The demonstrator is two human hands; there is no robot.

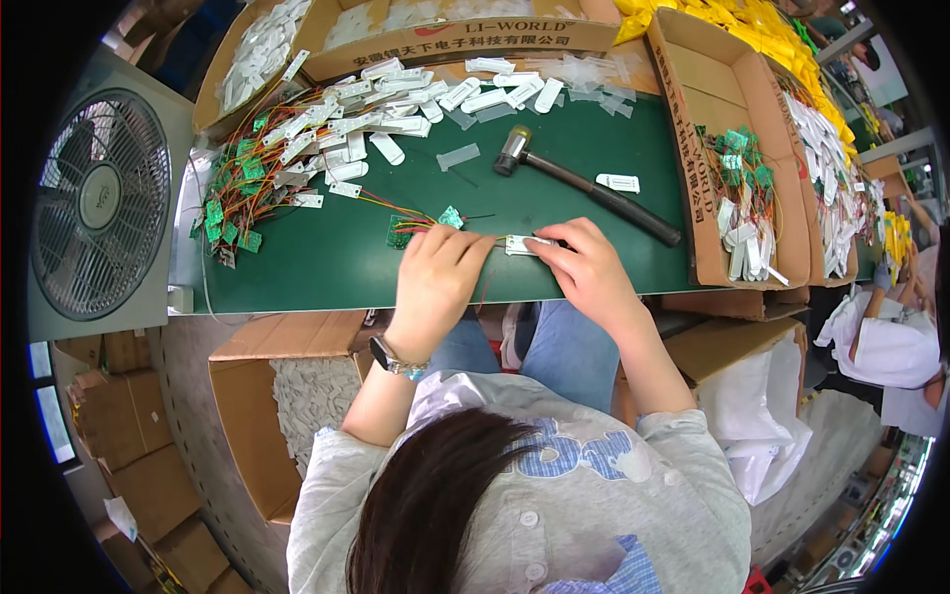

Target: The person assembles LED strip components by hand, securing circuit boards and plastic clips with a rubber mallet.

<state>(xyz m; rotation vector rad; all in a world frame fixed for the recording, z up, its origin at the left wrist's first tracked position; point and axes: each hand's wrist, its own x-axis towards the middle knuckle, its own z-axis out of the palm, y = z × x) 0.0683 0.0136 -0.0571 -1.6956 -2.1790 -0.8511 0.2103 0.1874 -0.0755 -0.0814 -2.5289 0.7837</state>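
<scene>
Two hands, left hand (433,282) and right hand (586,267), each grip pinching one white casing (522,245), one hammer (584,186) beyond

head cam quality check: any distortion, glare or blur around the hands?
Head view: strong fisheye, the green table edge bows and the corners are black vignette. Lighting is even and soft, with faint shadows under the left hand and right hand. No glare on the hammer. Centre is sharp, down to the small white housing between the fingers; the rim, by the fan, is softer and stretched.
</scene>
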